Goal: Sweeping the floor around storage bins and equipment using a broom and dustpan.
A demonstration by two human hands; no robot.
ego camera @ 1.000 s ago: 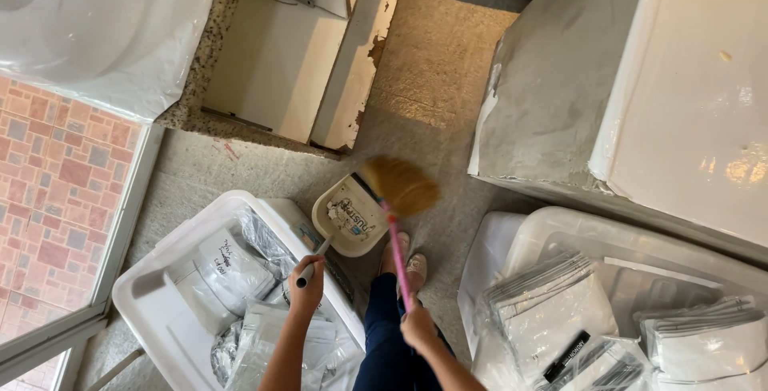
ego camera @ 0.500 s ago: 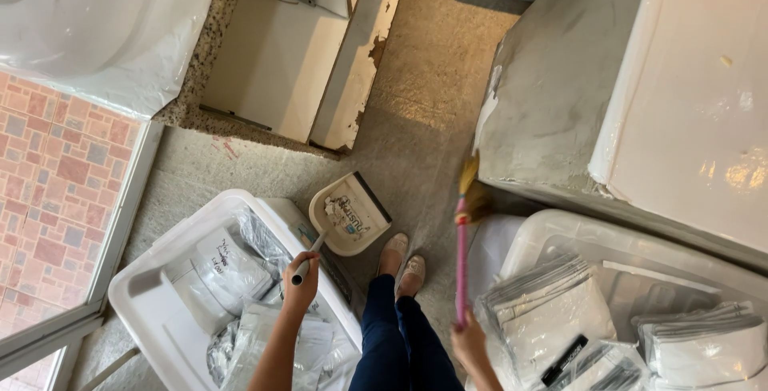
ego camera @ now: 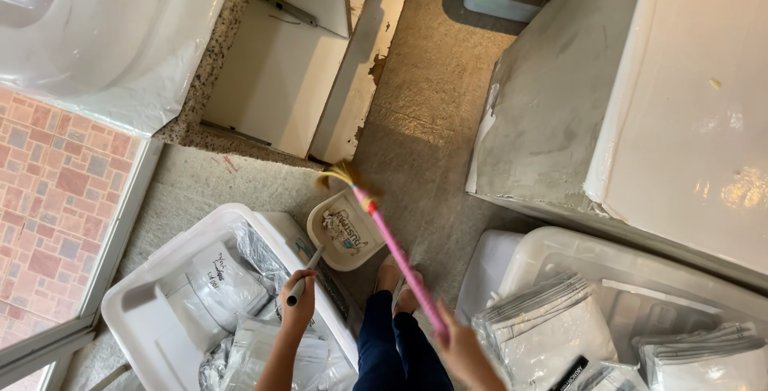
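At lower left of the frame, a white plastic bin [ego camera: 136, 311] holds clear bagged items and stands tight beside the person's legs. Left hand [ego camera: 298, 304], lower centre, is clamped on the handle of a cream dustpan [ego camera: 344, 231], which rests on the floor just ahead of the feet. Right hand [ego camera: 460, 351] grips the pink handle of a broom [ego camera: 392, 243]; its bristles sit at the dustpan's upper edge. Lower right, a clear lidded tub [ego camera: 640, 279] contains stacked grey packets. Upper right stands a large white appliance [ego camera: 688, 95]. Flooring is grey-brown concrete [ego camera: 424, 111]; red tiling shows far left.
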